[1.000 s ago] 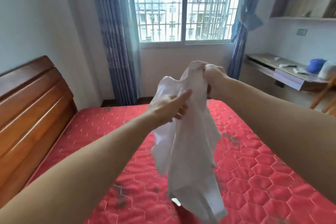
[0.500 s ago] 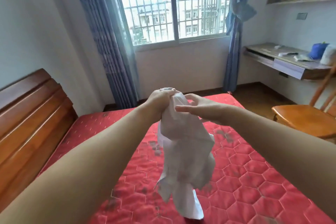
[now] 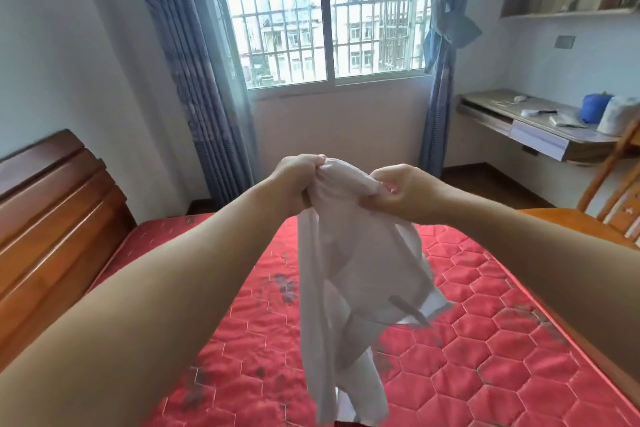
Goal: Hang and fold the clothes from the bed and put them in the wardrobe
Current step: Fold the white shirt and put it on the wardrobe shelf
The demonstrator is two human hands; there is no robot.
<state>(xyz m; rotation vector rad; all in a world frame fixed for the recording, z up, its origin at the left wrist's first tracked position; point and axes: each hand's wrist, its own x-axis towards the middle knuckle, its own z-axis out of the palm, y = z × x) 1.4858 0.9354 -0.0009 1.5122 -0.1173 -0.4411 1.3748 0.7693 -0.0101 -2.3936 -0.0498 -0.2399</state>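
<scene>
Both hands now have the white shirt point(image 3: 349, 274) up over the red mattress point(image 3: 519, 340). The left hand point(image 3: 298, 180) clutches the bunched top, and the right hand point(image 3: 398, 192), fingers spread half a second ago, now pinches the cloth beside it. Looks like hunting for the shoulders before hanging. The shirt hangs lengthwise, top up, hem down near the mattress. Beyond, the window point(image 3: 325, 14).

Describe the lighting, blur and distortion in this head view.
Head view: daylight from the barred window blows out the panes; the lower edge of the white garment is motion-blurred; the wide lens bows the curtains and stretches both forearms; the desk stays fairly sharp.
</scene>
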